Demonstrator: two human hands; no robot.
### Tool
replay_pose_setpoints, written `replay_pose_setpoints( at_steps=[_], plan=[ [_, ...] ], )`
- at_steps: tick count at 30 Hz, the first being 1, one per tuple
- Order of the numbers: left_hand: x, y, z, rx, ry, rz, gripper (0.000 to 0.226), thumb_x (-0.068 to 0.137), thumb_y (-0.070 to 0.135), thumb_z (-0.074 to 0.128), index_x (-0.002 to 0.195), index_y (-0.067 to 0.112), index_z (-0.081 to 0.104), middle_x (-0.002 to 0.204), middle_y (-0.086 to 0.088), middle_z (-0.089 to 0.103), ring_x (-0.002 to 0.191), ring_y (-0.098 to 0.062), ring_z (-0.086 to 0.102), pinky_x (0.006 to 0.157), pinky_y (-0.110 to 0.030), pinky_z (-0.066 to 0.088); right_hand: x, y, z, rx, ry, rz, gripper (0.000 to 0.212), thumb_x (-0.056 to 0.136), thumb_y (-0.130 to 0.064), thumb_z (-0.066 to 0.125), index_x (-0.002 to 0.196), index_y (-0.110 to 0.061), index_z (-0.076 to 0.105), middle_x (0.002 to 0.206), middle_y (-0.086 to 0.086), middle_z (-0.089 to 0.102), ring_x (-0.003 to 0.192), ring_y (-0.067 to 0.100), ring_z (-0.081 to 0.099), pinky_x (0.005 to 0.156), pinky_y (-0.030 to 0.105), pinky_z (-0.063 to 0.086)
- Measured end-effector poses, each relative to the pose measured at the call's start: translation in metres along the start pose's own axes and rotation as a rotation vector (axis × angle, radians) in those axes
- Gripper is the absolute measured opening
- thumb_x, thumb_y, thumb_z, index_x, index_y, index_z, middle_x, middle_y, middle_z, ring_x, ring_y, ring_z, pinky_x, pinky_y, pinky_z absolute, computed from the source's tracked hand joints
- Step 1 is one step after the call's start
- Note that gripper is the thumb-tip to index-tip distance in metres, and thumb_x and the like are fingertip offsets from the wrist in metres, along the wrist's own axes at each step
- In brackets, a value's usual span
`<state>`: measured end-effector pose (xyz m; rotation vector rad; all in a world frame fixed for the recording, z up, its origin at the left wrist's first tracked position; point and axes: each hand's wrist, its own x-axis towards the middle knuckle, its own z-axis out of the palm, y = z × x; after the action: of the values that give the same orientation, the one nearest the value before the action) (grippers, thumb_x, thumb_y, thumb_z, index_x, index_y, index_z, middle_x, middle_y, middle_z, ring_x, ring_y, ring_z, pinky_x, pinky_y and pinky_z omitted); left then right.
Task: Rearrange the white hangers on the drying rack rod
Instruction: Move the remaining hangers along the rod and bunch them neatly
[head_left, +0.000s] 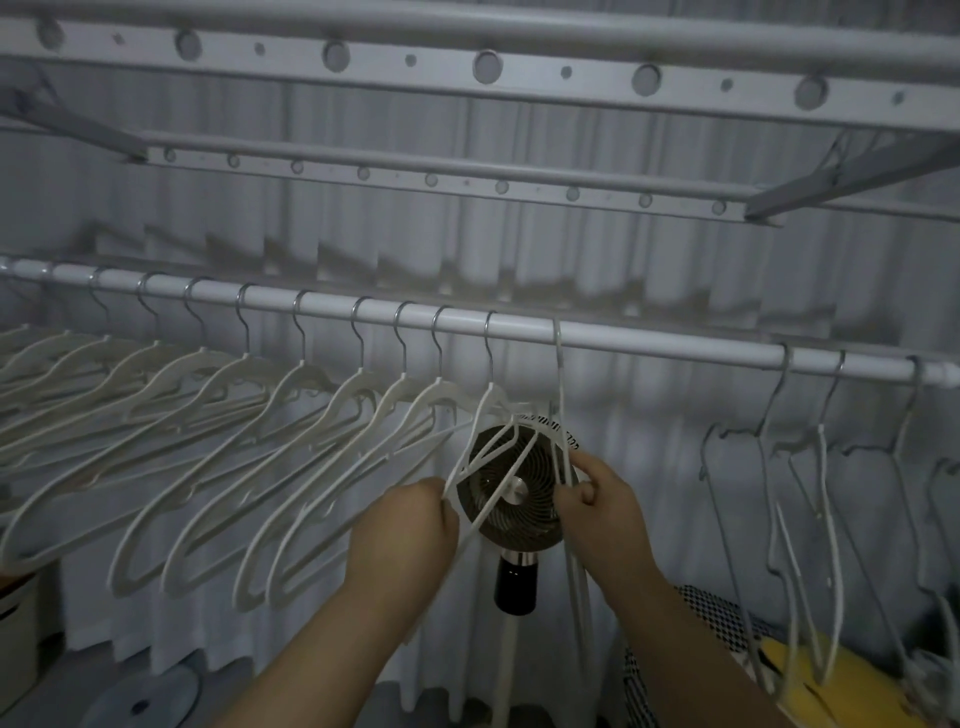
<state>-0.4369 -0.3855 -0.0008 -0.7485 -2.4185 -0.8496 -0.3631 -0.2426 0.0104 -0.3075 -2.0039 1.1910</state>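
Observation:
A white rod (649, 340) runs across the view from left to right. Several white plastic hangers (218, 415) hang from its left half, swung out to the left. My left hand (410, 525) grips the arm of the rightmost of these, a white hanger (485, 415) hooked near the rod's middle. My right hand (597, 493) pinches a thin white wire hanger (560, 374) that hangs just to the right of it. Three thin wire hangers (810, 467) hang near the rod's right end.
A round fan (511, 488) on a black stand sits behind the two held hangers. Two perforated rack bars (431, 179) cross overhead. White curtains fill the background. A yellow object (831, 686) and checked cloth (727, 623) lie at the lower right.

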Motion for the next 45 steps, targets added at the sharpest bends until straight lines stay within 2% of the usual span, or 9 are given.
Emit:
replay_pose_setpoints(
  at_steps=[11,15,20,23,26,31,35,40,45],
  plan=[
    [-0.004,-0.009,-0.008,0.026,0.019,-0.043,0.04,0.093,0.022,0.036,0.055,0.023,0.022,0.061,0.004,0.047,0.072,-0.016,0.054,0.057,-0.023,0.028,0.001,-0.005,0.025,-0.08,0.029,-0.084,0.029,0.084,0.002,0.048,0.106,-0.009,0.064,0.045,-0.004,0.035,0.04,0.002,0.043,0.043,0.008,0.034],
    [-0.005,-0.008,-0.01,0.039,-0.001,-0.03,0.03,0.093,0.024,0.035,0.063,0.022,0.035,0.09,-0.005,0.067,0.084,-0.02,0.062,0.059,-0.023,0.032,0.001,-0.004,0.028,-0.108,0.035,-0.068,0.033,0.085,0.001,0.048,0.113,-0.01,0.06,0.046,-0.004,0.036,0.04,0.007,0.042,0.042,0.008,0.035],
    [-0.01,-0.001,-0.022,0.041,0.023,-0.044,0.044,0.091,0.044,0.04,0.131,0.025,0.042,0.123,0.003,0.059,0.112,-0.016,0.056,0.085,-0.028,0.045,-0.001,-0.008,0.024,-0.134,0.013,-0.035,0.033,0.087,-0.021,0.056,0.119,-0.013,0.053,0.052,-0.007,0.046,0.05,0.004,0.046,0.049,0.008,0.037],
    [-0.016,0.011,-0.035,-0.065,0.208,0.081,0.037,0.088,0.032,0.052,0.122,0.016,0.056,0.121,-0.002,0.061,0.113,-0.022,0.053,0.085,-0.032,0.044,-0.006,-0.012,0.007,-0.103,0.074,-0.053,0.032,0.087,-0.026,0.057,0.117,-0.015,0.055,0.049,-0.009,0.052,0.053,0.0,0.053,0.056,0.007,0.04],
    [-0.023,0.033,-0.038,-0.273,0.27,0.213,0.018,0.083,0.016,0.062,0.098,0.012,0.07,0.084,0.004,0.066,0.079,-0.018,0.059,0.064,-0.022,0.04,-0.012,-0.014,-0.025,-0.08,0.156,-0.112,0.023,0.088,-0.014,0.053,0.11,-0.016,0.059,0.057,-0.01,0.047,0.052,-0.004,0.051,0.051,0.005,0.039],
    [-0.033,0.093,-0.011,-0.534,0.125,0.286,0.012,0.082,0.011,0.061,0.086,0.016,0.071,0.063,0.015,0.052,0.066,0.003,0.053,0.06,-0.003,0.038,-0.016,-0.005,-0.111,-0.017,0.427,-0.149,0.02,0.089,-0.007,0.049,0.096,-0.025,0.056,0.066,-0.005,0.051,0.05,-0.007,0.05,0.044,0.002,0.037],
    [-0.044,0.147,0.037,-0.657,0.001,0.205,0.027,0.084,0.022,0.058,0.11,0.016,0.063,0.075,0.022,0.05,0.071,0.006,0.053,0.064,0.003,0.036,-0.018,0.018,-0.182,-0.121,0.545,-0.122,0.022,0.09,-0.008,0.049,0.109,-0.011,0.059,0.08,-0.001,0.053,0.065,0.002,0.048,0.05,-0.003,0.036],
    [-0.054,0.206,0.092,-0.736,-0.306,-0.003,0.064,0.078,0.042,0.063,0.133,0.026,0.036,0.092,0.026,0.042,0.088,-0.002,0.05,0.067,-0.016,0.041,-0.004,0.046,-0.221,-0.104,0.378,0.094,0.036,0.09,-0.008,0.049,0.126,-0.005,0.047,0.118,0.01,0.055,0.078,0.005,0.047,0.057,-0.003,0.035],
    [-0.068,0.235,0.128,-0.66,-0.291,-0.019,0.043,0.091,0.017,0.05,0.132,0.018,0.039,0.078,0.014,0.054,0.072,-0.002,0.056,0.064,-0.011,0.046,0.008,0.065,-0.223,0.027,0.144,0.251,0.061,0.09,-0.021,0.053,0.141,-0.008,0.023,0.14,0.01,0.039,0.118,0.022,0.047,0.092,0.022,0.037]
  ],
)
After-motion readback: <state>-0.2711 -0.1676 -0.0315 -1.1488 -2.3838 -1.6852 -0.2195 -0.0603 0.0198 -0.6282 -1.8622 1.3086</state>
